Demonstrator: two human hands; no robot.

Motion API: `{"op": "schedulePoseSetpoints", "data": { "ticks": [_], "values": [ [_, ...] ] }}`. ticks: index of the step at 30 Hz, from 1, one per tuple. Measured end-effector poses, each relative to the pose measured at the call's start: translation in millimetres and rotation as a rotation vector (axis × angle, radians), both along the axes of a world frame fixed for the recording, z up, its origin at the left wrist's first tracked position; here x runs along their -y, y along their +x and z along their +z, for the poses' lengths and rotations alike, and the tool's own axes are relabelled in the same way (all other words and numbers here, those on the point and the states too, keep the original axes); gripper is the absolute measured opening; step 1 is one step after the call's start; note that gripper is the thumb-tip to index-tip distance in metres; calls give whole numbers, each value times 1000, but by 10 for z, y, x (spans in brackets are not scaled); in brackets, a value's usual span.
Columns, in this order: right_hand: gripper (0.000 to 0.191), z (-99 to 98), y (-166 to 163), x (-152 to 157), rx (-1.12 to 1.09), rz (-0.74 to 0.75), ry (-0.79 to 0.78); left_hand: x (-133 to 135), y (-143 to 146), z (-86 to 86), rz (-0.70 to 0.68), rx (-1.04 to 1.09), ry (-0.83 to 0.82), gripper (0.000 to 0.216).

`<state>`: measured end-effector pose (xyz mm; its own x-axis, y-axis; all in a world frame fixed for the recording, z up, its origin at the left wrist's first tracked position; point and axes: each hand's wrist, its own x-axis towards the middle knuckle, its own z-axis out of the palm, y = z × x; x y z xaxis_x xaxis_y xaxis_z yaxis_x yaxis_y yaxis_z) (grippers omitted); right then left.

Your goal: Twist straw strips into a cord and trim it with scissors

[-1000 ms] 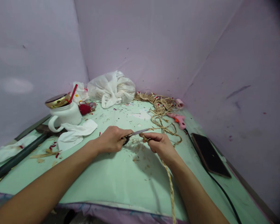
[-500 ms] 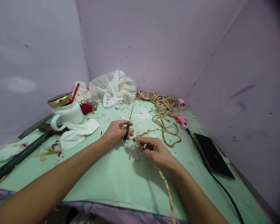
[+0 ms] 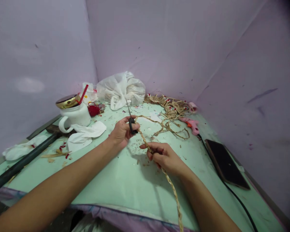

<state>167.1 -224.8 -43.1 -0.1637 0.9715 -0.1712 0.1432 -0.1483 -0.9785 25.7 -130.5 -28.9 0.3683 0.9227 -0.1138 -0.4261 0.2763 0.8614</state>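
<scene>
My left hand (image 3: 122,131) is closed around the black handles of small scissors (image 3: 130,120), whose blades point up and away; its fingers also touch the braided straw rope (image 3: 145,141). My right hand (image 3: 163,156) pinches the same rope lower down. The rope stretches taut between both hands, runs on toward me past my right wrist, and trails away to a loose tangle of rope (image 3: 170,127) farther back on the green table (image 3: 116,180).
A white jug with a gold lid (image 3: 73,112) and white cloths (image 3: 85,133) lie left. A plastic bag (image 3: 122,88) sits at the back corner. A pink glue gun (image 3: 190,124), its black cord and a dark phone (image 3: 226,162) lie right. A dark pole (image 3: 21,164) runs along the left edge.
The scissors left the rope and swung upright in my left hand. Both hands lifted the rope, which now stretches taut between them; the left hand moved farther back.
</scene>
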Motion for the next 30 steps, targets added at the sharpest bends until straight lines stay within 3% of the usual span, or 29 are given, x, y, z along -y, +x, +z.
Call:
{"op": "schedulePoseSetpoints", "data": {
  "ticks": [5, 10, 23, 30],
  "values": [
    [41, -15, -36, -17, -181, -46, -87, -11, 19, -42, 178, -220, 88, 45],
    [26, -18, -33, -23, -399, -126, -175, 65, 49, 10, 176, -237, 177, 48],
    [25, -53, -66, -43, -287, -124, -39, 99, 62, -22, 147, -272, 229, 46],
    [25, -77, -105, -32, -318, -125, 14, 58, 101, -120, 270, -556, 371, 37]
  ]
}}
